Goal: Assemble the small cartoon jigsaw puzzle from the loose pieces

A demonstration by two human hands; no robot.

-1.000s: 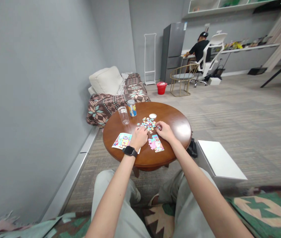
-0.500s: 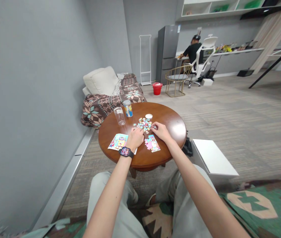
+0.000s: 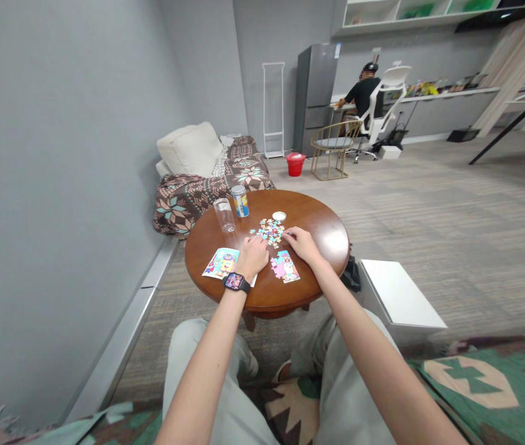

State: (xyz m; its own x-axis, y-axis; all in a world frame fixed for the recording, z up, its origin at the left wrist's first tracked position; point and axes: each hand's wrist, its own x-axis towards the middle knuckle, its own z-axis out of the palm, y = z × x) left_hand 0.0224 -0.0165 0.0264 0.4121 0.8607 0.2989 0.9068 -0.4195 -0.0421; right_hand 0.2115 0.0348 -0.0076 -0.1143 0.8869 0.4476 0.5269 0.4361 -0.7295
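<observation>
A heap of loose jigsaw puzzle pieces (image 3: 270,231) lies on the round brown table (image 3: 311,213). At its near left edge rests my left hand (image 3: 253,254), with a smartwatch (image 3: 234,282) on the wrist; its fingers are curled down, and what is under them is hidden. My right hand (image 3: 302,243) pinches at the heap's right side, its fingertips on what looks like a puzzle piece, mostly covered. Nearer to me, between the hands, is a joined puzzle section (image 3: 286,267) in pink and blue. A cartoon picture sheet (image 3: 221,264) lies partly beneath my left wrist.
Behind the heap is a round lid (image 3: 279,216). A clear glass (image 3: 224,216) and a blue and yellow can (image 3: 240,203) stand at the table's far left. A white box (image 3: 401,293) is right of the table. Farther off, a person (image 3: 365,93) sits by a counter.
The camera view has shifted, moving the scene slightly left overall. My right hand has moved slightly toward the heap; my left hand stays at its near edge.
</observation>
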